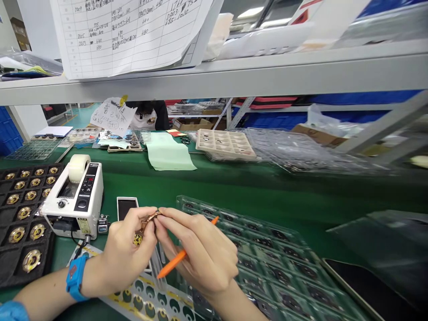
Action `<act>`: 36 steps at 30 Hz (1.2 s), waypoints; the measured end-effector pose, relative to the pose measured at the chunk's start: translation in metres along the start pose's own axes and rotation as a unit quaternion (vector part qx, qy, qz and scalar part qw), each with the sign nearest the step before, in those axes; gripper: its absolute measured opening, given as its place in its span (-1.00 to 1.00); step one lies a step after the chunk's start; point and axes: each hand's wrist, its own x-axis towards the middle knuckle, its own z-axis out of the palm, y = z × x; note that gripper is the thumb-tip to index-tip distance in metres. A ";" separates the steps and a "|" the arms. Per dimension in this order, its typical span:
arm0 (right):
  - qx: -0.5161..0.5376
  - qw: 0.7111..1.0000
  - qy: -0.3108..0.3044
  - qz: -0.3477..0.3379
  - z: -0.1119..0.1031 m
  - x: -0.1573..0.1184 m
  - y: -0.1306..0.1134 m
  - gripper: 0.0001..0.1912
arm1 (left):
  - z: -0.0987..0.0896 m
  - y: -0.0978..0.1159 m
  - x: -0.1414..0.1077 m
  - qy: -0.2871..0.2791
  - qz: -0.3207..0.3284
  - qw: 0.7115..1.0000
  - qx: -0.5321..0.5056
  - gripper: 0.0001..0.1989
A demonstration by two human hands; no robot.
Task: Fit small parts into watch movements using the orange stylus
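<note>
My left hand [125,256], with a blue band on its wrist, pinches a small copper-coloured curved part [151,217] between thumb and fingers. The fingertips of my right hand [205,249] meet the same part from the other side. Tucked in the right hand, an orange pointed stick [172,264] angles down left and its other end shows above the knuckles. Fingers hide much of the copper part. Below the hands lies a sheet of round stickers [133,307]. A clear plastic tray [281,254] with dark round parts sits under and right of the right hand.
On the left stand a white tape dispenser [92,196] and a black foam tray [10,263] of gold round parts. A small white box [127,201] is behind my left hand. A dark flat device [368,290] lies at right. A grey shelf beam [267,76] crosses above.
</note>
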 end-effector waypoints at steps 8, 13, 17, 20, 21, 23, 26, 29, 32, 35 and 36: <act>0.003 1.000 -0.008 -0.021 -0.003 0.002 0.001 -0.84 | 0.001 -0.001 -0.001 0.001 0.006 1.000 0.007 -0.81; -0.019 1.000 0.016 0.005 0.004 -0.002 -0.004 -0.86 | 0.001 0.001 0.001 -0.011 -0.042 0.999 -0.023 -0.80; 0.002 0.999 -0.015 0.036 0.002 0.003 -0.001 -0.83 | -0.004 0.002 0.011 -0.020 -0.142 0.985 -0.101 -0.87; 0.072 0.990 -0.044 0.114 -0.007 0.009 0.007 -0.87 | -0.009 0.002 0.023 -0.026 -0.197 0.957 -0.210 -0.81; 0.099 0.983 -0.060 0.146 -0.011 0.011 0.010 -0.91 | -0.011 0.002 0.026 -0.032 -0.209 0.949 -0.232 -0.76; 0.153 0.962 -0.117 0.193 -0.017 0.014 0.017 -0.95 | -0.015 0.002 0.032 -0.045 -0.223 0.942 -0.248 -0.71; 0.238 0.922 -0.238 0.191 -0.019 0.017 0.024 -0.88 | -0.019 0.003 0.036 -0.073 -0.245 0.933 -0.254 -0.70; 0.306 0.894 -0.285 0.164 -0.017 0.018 0.024 -0.83 | -0.020 0.005 0.035 -0.112 -0.265 0.920 -0.266 -0.75; 0.327 0.888 -0.281 0.161 -0.014 0.016 0.019 -0.79 | -0.018 0.008 0.034 -0.116 -0.256 0.923 -0.261 -0.83; 0.334 0.878 -0.288 0.187 -0.008 0.012 0.012 -0.71 | -0.016 0.007 0.034 -0.096 -0.248 0.932 -0.245 -0.86; 0.335 0.875 -0.285 0.201 -0.006 0.010 0.010 -0.67 | -0.016 0.007 0.034 -0.093 -0.248 0.934 -0.241 -0.86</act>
